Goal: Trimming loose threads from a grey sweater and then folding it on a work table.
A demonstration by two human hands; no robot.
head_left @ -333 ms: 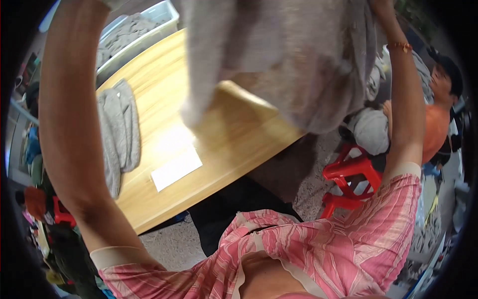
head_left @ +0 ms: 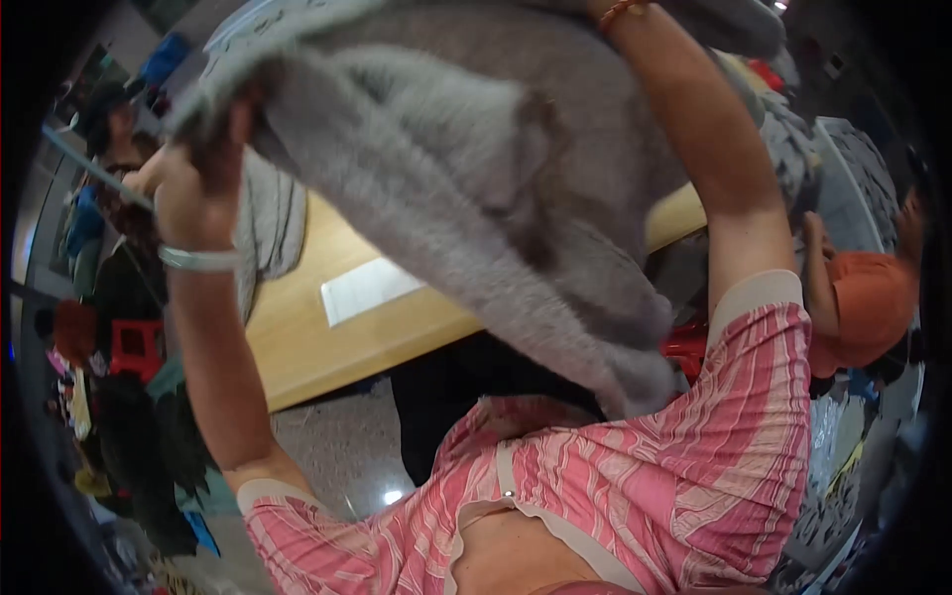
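A large grey fleecy cloth hangs in loose folds above the table, stretched between my two raised hands. My left hand is closed on one corner of it, with the fingers partly covered by the fabric. At the top edge, my right hand is against the cloth's upper part; its fingers are mostly out of sight, and the fabric hangs from there. One end of the cloth droops toward my pink shirt. Beside my left wrist, a folded grey cloth lies on the wooden table.
A white sheet of paper lies on the table near its front edge. Red stools stand on the floor. At the right, a person in orange is close by, with a bin of grey cloths behind. Another person is at far left.
The grey cloth has swung nearer to me and spread to the left. My left hand has come lower into view, and my right arm has moved left.
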